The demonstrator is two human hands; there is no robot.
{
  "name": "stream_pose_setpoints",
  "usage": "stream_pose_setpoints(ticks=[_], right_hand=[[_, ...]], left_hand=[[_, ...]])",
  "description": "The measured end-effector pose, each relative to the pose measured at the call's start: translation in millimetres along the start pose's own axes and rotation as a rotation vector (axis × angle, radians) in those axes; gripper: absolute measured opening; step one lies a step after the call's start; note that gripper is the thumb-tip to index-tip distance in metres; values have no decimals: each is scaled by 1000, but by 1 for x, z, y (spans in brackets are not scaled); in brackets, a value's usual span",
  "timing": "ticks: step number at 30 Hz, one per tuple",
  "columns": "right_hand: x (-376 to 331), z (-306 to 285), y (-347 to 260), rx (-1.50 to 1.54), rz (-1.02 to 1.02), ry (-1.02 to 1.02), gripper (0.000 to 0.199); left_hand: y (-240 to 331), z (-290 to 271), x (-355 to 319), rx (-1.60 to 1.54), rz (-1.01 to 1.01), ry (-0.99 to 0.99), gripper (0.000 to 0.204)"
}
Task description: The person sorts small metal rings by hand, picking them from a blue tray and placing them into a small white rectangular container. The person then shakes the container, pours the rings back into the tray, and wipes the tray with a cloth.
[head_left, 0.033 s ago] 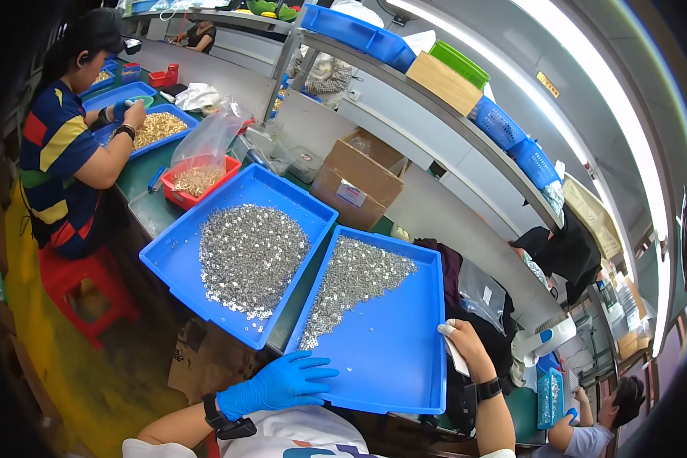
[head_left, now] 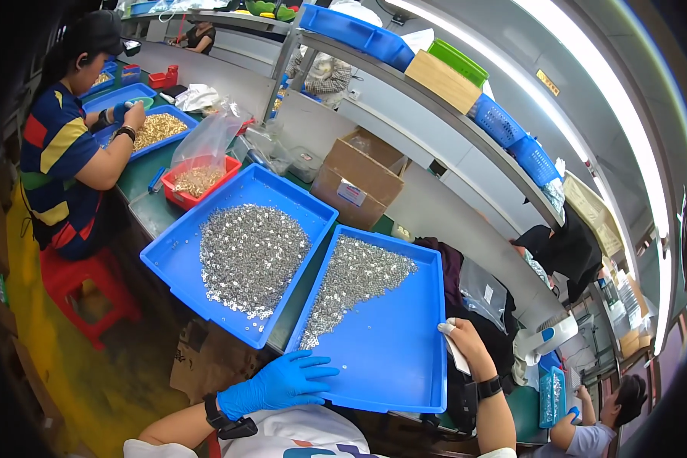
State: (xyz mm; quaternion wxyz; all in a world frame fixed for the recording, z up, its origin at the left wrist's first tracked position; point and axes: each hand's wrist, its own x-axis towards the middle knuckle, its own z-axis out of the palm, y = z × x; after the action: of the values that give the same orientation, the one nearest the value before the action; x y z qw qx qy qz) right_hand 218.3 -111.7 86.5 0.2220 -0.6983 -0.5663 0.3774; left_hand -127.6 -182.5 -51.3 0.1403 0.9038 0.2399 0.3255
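My left hand (head_left: 278,383), in a blue glove, is stretched out flat with its fingers over the near left corner of the right blue tray (head_left: 389,336). My right hand (head_left: 472,345), bare apart from white coverings at the fingertips, is closed at that tray's right rim around a thin flat white piece (head_left: 457,357). A pile of small silver ring-shaped metal parts (head_left: 359,278) fills the tray's far left part. One loose ring (head_left: 344,367) lies near my left fingertips. Touching on the left, a second blue tray (head_left: 177,256) holds a larger rounded heap of similar rings (head_left: 252,256).
Beyond the trays stand a red bin (head_left: 182,200) of gold-coloured parts and an open cardboard box (head_left: 356,185). A shelf with plastic baskets (head_left: 504,126) runs above. Dark cloth (head_left: 481,309) lies right. A co-worker (head_left: 76,145) sits left, another person (head_left: 614,412) right.
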Motion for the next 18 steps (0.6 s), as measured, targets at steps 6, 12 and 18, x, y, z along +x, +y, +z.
stream_pose_setpoints(ticks=[6,12,18], right_hand=[[-6,-1,2,68,-50,21,21],[-5,1,1,100,-142,64,20],[14,-5,40,22,-154,15,20]], left_hand=[[-3,-5,-5,-42,5,48,25],[13,-9,6,-127,-20,122,23],[15,-6,12,17,-39,80,22]])
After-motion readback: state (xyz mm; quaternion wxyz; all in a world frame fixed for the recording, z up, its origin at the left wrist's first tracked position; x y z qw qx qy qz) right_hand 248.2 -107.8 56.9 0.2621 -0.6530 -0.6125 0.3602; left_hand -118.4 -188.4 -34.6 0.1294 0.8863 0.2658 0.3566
